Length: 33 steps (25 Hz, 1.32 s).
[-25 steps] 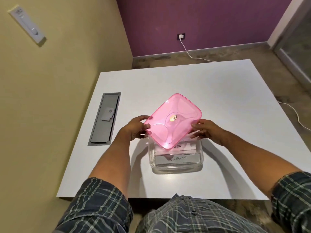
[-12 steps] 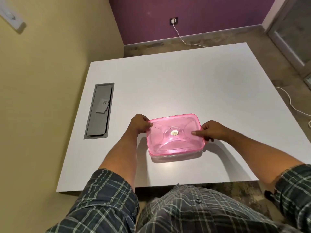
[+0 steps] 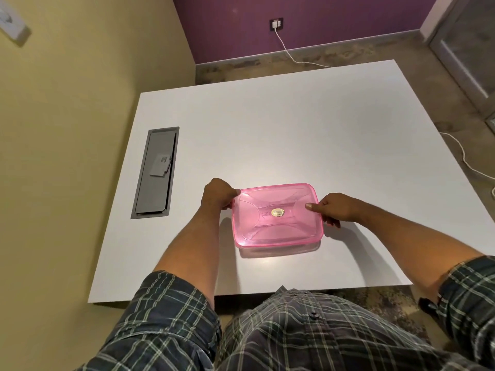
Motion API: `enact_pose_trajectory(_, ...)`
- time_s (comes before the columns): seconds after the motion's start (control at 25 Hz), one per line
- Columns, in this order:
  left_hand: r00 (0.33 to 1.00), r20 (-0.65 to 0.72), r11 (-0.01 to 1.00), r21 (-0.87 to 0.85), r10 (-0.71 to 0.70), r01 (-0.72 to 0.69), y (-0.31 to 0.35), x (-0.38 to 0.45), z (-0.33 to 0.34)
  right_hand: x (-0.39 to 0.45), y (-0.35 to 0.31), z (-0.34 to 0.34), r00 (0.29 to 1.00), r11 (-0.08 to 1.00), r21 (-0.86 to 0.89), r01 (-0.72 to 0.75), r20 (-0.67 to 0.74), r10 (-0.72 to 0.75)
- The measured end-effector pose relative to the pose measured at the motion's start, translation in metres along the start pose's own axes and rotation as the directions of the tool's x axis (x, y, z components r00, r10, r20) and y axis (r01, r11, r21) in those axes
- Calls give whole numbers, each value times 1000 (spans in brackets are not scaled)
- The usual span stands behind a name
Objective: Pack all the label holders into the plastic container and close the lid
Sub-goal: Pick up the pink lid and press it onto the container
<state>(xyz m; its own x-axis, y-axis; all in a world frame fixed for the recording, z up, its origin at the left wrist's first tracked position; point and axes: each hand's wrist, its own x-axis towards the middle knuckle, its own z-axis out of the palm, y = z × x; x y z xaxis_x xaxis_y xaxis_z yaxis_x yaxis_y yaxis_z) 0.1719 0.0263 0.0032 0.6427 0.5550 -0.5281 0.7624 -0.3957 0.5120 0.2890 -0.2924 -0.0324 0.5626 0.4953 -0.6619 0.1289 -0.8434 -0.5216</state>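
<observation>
Pink lid (image 3: 277, 215) sat on container (image 3: 281, 250), left hand (image 3: 217, 195) at 9 and right hand (image 3: 336, 210) at 3 o'clock gripping its edges; probably only final press-down left.

Pink lid (image 3: 277, 215) is sat flat on top of the clear plastic container (image 3: 281, 251), near the front edge of the white table (image 3: 267, 129). Its left edge is gripped by the left hand (image 3: 218, 195), thumb curled onto the top. The right edge is held by the right hand (image 3: 336, 207), thumb laid on the lid. 1 gold sticker (image 3: 277, 212) is stuck at the lid's centre. A grey cable hatch (image 3: 155, 172) is set into the table's left side.
</observation>
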Motion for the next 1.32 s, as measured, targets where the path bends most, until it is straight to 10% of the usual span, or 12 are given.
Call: enact_pose_trajectory(1.32,990,13,964,-228,-138,137,-6,10,4,33,-37,-23,986,991,69,-114,-114,121)
